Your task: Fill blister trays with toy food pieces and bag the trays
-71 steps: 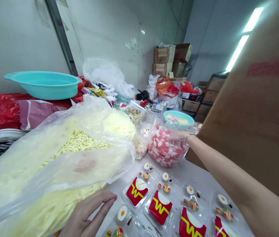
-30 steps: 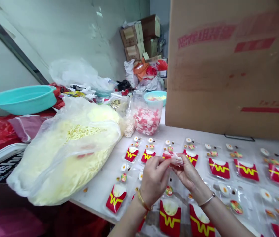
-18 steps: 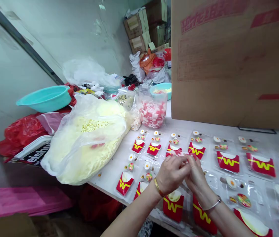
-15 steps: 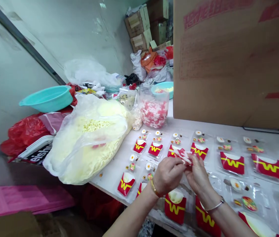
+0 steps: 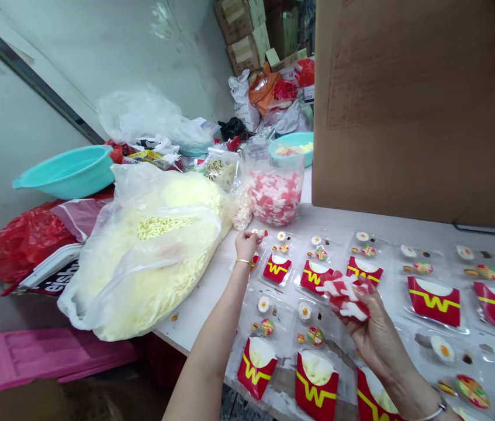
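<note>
My left hand (image 5: 246, 245) is stretched out to the far left tray of the back row, its fingers pinched on one small red-and-white piece (image 5: 263, 233). In my right hand (image 5: 372, 321) lies a bunch of small red-and-white pieces (image 5: 346, 292), cupped by curled fingers above the trays. Clear plastic trays stand in rows, each with a red fries pouch (image 5: 277, 269) marked with a yellow W, a tiny fried egg (image 5: 263, 304), a mini pizza (image 5: 315, 335) and a mini burger (image 5: 301, 338). My left hand partly hides the tray under it.
A clear bag of red-and-white pieces (image 5: 276, 196) stands behind the trays. To the left lies a big bag of pale yellow pieces (image 5: 168, 280). A cardboard box (image 5: 418, 117) blocks the back right. Turquoise basins (image 5: 67, 172) and red plastic bags (image 5: 37, 234) are further off.
My hands were together over the middle trays. The left has moved away to the far left tray with one piece; the right has moved slightly right and down, holding the bunch.
</note>
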Action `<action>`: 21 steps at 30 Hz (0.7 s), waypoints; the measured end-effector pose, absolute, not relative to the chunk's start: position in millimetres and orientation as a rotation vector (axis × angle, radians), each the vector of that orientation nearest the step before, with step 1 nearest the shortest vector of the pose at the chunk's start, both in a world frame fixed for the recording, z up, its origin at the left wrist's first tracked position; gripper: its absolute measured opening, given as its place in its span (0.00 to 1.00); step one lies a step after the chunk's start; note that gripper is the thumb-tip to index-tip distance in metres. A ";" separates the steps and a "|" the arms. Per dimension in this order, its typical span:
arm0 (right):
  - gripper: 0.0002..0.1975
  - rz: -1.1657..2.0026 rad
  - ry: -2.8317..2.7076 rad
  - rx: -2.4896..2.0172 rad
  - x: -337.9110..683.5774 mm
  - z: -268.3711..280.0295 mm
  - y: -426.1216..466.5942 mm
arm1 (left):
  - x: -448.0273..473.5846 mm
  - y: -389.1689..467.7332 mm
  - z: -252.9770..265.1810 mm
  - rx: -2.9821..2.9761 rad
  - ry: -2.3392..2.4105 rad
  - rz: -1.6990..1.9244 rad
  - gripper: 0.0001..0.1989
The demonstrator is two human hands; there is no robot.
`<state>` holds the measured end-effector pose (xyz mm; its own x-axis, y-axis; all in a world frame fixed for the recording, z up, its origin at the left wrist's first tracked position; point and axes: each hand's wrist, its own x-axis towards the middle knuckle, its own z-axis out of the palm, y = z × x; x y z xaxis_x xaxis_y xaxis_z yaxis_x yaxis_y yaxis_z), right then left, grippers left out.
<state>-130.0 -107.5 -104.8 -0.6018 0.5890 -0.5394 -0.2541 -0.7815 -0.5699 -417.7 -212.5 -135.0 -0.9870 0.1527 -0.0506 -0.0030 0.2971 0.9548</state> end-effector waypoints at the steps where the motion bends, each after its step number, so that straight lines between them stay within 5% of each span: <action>1: 0.15 2.372 -0.609 -1.036 -130.0 -103.2 -107.0 | -421.6 -209.3 -138.3 0.148 2.461 1.720 0.04; 13: 0.13 2.469 -0.675 -1.011 -135.3 -104.4 -104.6 | -422.1 -215.9 -137.5 0.605 2.858 0.852 0.04; 21: 0.14 2.448 -0.712 -0.956 -135.4 -97.2 -102.1 | -364.6 -208.5 -92.9 0.944 2.399 1.002 0.13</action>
<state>-135.4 -102.1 -97.2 -0.6781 0.5411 -0.4975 -0.1899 -0.7828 -0.5926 -364.6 -208.5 -92.9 -0.7055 0.7043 -0.0794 0.4388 0.5220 0.7315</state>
